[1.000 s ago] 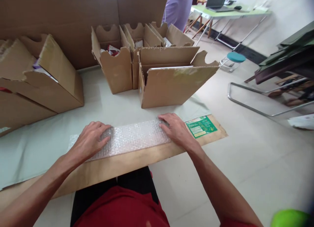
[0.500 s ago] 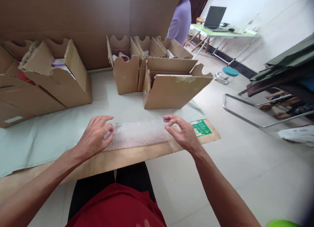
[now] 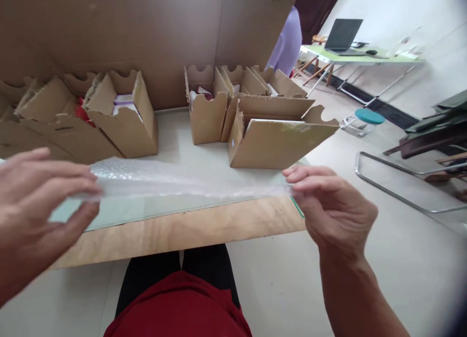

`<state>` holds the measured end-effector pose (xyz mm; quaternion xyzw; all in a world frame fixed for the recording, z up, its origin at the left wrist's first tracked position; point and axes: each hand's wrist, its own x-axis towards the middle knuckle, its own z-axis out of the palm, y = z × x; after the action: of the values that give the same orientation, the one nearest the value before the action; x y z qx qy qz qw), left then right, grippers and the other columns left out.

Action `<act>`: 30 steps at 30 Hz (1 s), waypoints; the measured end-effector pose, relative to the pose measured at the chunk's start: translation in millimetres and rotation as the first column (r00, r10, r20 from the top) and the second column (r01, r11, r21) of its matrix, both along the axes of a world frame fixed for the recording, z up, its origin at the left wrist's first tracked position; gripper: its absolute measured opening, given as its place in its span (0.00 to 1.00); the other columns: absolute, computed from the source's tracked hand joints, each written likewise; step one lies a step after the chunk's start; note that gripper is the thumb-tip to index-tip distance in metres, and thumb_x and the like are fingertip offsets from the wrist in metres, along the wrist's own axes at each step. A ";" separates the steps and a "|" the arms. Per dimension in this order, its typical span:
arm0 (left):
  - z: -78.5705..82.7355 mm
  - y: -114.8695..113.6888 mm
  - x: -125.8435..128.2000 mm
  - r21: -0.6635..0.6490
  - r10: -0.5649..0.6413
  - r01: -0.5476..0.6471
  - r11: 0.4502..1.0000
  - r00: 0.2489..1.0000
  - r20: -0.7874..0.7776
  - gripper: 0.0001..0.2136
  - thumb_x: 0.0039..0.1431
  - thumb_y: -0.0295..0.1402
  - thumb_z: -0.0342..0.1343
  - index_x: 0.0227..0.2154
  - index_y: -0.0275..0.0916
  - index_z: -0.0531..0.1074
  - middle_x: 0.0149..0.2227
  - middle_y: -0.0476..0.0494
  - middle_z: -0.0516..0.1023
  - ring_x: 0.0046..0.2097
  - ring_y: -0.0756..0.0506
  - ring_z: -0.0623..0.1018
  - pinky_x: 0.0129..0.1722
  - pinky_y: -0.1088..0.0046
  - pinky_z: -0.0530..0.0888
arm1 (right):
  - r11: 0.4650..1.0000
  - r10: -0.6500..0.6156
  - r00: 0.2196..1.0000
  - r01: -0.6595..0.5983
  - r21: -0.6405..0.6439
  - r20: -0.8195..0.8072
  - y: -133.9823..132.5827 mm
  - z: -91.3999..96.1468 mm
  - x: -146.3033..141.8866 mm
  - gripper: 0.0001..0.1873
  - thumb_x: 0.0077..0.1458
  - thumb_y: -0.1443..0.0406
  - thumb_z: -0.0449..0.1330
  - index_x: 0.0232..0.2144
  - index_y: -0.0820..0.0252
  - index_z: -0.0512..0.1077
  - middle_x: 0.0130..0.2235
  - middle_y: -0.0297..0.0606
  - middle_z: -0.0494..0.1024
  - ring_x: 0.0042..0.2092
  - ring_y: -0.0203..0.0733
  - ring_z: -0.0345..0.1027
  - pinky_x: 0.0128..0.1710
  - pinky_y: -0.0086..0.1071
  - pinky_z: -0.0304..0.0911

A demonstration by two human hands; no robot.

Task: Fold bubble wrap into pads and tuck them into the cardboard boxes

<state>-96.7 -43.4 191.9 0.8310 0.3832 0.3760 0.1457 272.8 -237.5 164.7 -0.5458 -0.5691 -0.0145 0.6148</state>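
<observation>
A folded sheet of clear bubble wrap (image 3: pixel 182 181) is stretched in the air between my two hands, above a low wooden board (image 3: pixel 182 227) covered with pale paper. My left hand (image 3: pixel 34 205) pinches its left end, thumb below and fingers on top. My right hand (image 3: pixel 330 208) pinches its right end between thumb and fingertips. Both hands are close to the camera, and my red-and-black clothed legs show below the board.
Several open cardboard boxes (image 3: pixel 272 135) with packets inside stand at the back of the board, before a tall cardboard wall (image 3: pixel 146 30). A person in a lilac top (image 3: pixel 288 43) is behind it. A green table with a laptop (image 3: pixel 343 35), a teal stool (image 3: pixel 368 117) and metal chair frames stand right.
The bubble wrap lay flat on the board under my hands a second ago. Both hands have since pinched its ends and lifted it toward the camera, with my view tilting up.
</observation>
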 end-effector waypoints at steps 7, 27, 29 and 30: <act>-91.1 -22.0 -15.9 -0.065 -0.096 0.085 0.994 0.977 -0.189 0.07 0.55 0.45 0.62 0.27 0.50 0.79 0.40 0.44 0.85 0.45 0.34 0.82 0.72 0.45 0.51 | 0.918 0.148 0.966 -0.055 -0.392 0.211 16.2 -83.3 -11.2 0.10 0.66 0.69 0.56 0.37 0.52 0.76 0.42 0.39 0.84 0.49 0.50 0.78 0.51 0.50 0.71; -153.2 -10.7 57.5 -0.039 -0.246 0.298 0.954 0.701 -0.669 0.31 0.71 0.48 0.46 0.69 0.34 0.60 0.73 0.29 0.57 0.74 0.33 0.57 0.72 0.50 0.54 | 0.694 0.379 0.767 0.134 -0.707 0.517 134.0 -116.6 -84.5 0.27 0.69 0.63 0.55 0.66 0.67 0.65 0.71 0.54 0.62 0.72 0.56 0.52 0.69 0.51 0.55; -160.3 -1.4 22.8 -0.034 -0.176 0.207 0.978 0.722 -0.669 0.31 0.72 0.49 0.43 0.70 0.35 0.59 0.74 0.30 0.55 0.75 0.33 0.55 0.72 0.49 0.53 | 0.682 0.340 0.757 0.210 -0.700 0.558 123.7 -123.9 -65.8 0.29 0.70 0.58 0.55 0.67 0.67 0.64 0.71 0.55 0.61 0.73 0.57 0.51 0.69 0.52 0.52; -162.3 2.2 4.3 -0.028 -0.134 0.155 0.988 0.733 -0.667 0.31 0.72 0.49 0.42 0.70 0.35 0.58 0.75 0.30 0.54 0.75 0.32 0.54 0.72 0.48 0.53 | 0.676 0.304 0.761 0.252 -0.692 0.574 114.8 -126.4 -53.6 0.30 0.70 0.57 0.54 0.68 0.67 0.64 0.71 0.55 0.60 0.73 0.58 0.51 0.69 0.52 0.52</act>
<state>-92.3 -41.2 29.6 0.9395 0.3388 0.0477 0.0160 219.2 -122.7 38.4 -0.6961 -0.7092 0.0372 0.1054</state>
